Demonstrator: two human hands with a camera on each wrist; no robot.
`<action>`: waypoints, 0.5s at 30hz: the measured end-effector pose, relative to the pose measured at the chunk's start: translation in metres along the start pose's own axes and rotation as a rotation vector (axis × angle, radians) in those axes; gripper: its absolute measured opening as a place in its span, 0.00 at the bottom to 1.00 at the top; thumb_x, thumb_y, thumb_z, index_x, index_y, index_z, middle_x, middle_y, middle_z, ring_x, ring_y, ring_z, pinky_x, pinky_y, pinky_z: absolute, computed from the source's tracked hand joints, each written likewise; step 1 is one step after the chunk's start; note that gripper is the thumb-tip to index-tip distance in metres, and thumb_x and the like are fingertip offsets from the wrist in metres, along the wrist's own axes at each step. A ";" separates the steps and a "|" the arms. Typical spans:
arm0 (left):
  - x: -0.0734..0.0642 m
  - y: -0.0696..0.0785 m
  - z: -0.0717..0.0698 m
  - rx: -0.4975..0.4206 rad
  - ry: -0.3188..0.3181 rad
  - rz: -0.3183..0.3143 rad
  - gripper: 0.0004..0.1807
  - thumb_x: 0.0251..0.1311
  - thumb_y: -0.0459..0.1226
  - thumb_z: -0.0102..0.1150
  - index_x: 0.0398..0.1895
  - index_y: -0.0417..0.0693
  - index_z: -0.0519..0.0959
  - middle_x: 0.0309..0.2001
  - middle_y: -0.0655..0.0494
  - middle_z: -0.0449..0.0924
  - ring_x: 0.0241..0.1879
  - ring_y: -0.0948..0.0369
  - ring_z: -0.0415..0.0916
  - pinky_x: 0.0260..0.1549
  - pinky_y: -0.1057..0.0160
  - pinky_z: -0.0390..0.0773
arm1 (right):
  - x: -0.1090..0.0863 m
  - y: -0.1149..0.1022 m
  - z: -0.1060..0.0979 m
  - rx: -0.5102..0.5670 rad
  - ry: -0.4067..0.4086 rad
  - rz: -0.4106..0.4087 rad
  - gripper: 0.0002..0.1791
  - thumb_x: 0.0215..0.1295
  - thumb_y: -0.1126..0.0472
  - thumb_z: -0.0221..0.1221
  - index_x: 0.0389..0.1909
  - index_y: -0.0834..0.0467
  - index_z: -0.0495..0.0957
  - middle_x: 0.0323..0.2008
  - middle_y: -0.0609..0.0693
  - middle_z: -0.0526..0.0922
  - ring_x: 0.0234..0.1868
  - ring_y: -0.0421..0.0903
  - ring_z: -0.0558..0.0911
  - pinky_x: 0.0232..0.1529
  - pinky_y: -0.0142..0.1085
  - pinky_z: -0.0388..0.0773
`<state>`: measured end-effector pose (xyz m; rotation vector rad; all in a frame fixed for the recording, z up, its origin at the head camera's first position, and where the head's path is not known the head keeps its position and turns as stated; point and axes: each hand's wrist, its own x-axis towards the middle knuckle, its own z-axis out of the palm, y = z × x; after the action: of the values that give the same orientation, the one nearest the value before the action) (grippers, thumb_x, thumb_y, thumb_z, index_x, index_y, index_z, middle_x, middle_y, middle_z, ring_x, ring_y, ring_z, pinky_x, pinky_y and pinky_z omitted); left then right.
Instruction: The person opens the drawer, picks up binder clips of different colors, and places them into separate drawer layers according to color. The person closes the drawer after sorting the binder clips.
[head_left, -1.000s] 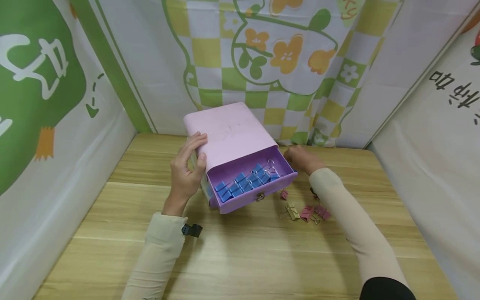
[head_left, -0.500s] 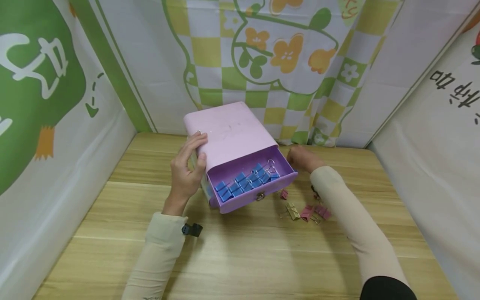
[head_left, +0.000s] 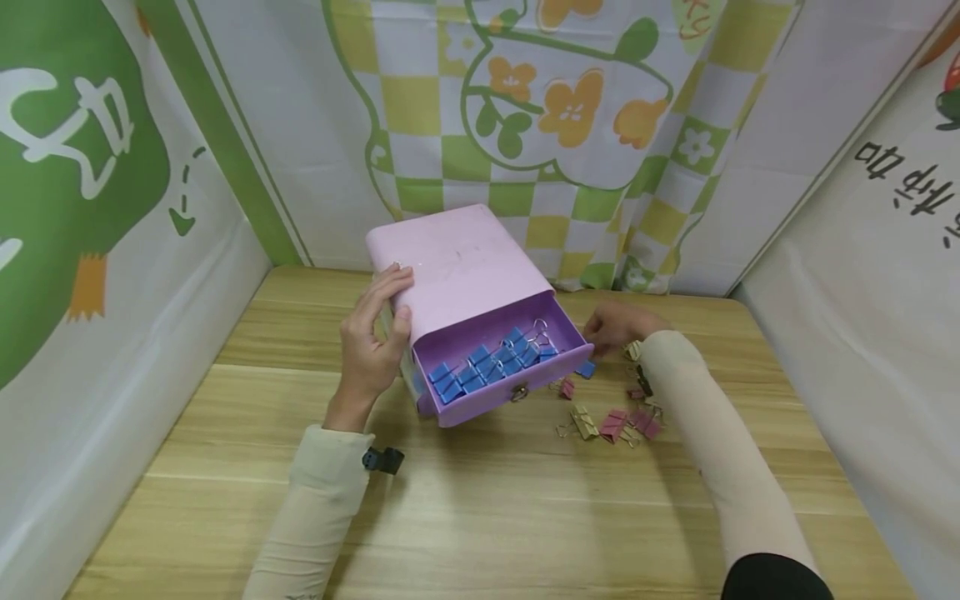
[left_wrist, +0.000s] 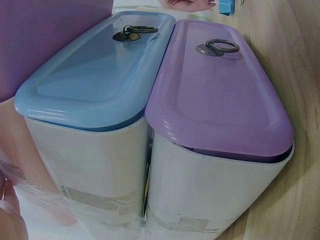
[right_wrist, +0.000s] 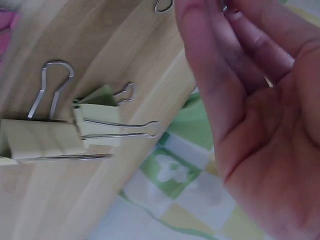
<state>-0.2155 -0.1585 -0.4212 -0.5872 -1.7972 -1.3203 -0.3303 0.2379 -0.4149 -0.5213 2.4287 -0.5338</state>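
Observation:
A pink chest of small drawers (head_left: 461, 262) stands on the table, its purple top drawer (head_left: 551, 367) pulled out. Several blue binder clips (head_left: 470, 379) lie in a row inside. My left hand (head_left: 367, 342) rests against the chest's left side, fingertips and thumb on its upper edge. Just right of the drawer's front corner, my right hand (head_left: 618, 325) pinches the wire handle of another blue binder clip (head_left: 586, 369). That blue binder clip (left_wrist: 226, 7) also shows at the top of the left wrist view. In the right wrist view its body is out of sight.
Pink binder clips (head_left: 613, 426) and a yellow one (head_left: 584, 423) lie right of the chest. Larger yellow clips (right_wrist: 45, 139) lie near the right hand. Below the open drawer are a blue drawer front (left_wrist: 95, 70) and a purple one (left_wrist: 220, 90). A printed curtain (head_left: 487, 192) hangs behind.
My right hand has shifted right and slightly nearer, out from beside the drawer. A blue binder clip now shows under its fingers. The left hand and chest stay put.

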 end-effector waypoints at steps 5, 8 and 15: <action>0.000 0.000 0.000 0.002 -0.001 -0.002 0.22 0.67 0.40 0.53 0.60 0.42 0.84 0.65 0.47 0.84 0.74 0.49 0.74 0.79 0.52 0.70 | -0.005 0.009 0.004 0.216 -0.090 0.016 0.12 0.75 0.66 0.58 0.47 0.66 0.88 0.42 0.60 0.92 0.43 0.50 0.92 0.57 0.48 0.90; 0.000 0.002 0.000 0.000 -0.003 -0.005 0.22 0.67 0.39 0.53 0.60 0.42 0.84 0.65 0.47 0.84 0.74 0.49 0.73 0.80 0.53 0.70 | -0.006 0.012 0.007 0.329 -0.116 0.014 0.14 0.76 0.65 0.57 0.52 0.69 0.85 0.44 0.61 0.92 0.45 0.49 0.92 0.62 0.50 0.87; 0.001 0.002 0.000 -0.004 -0.003 -0.003 0.22 0.67 0.39 0.54 0.60 0.41 0.84 0.65 0.46 0.84 0.74 0.49 0.73 0.80 0.53 0.70 | -0.002 0.027 0.011 0.495 -0.111 -0.019 0.16 0.79 0.66 0.52 0.55 0.72 0.83 0.40 0.55 0.92 0.41 0.43 0.90 0.56 0.41 0.91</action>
<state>-0.2144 -0.1580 -0.4196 -0.5887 -1.7989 -1.3256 -0.3285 0.2596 -0.4349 -0.3493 2.0825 -1.0455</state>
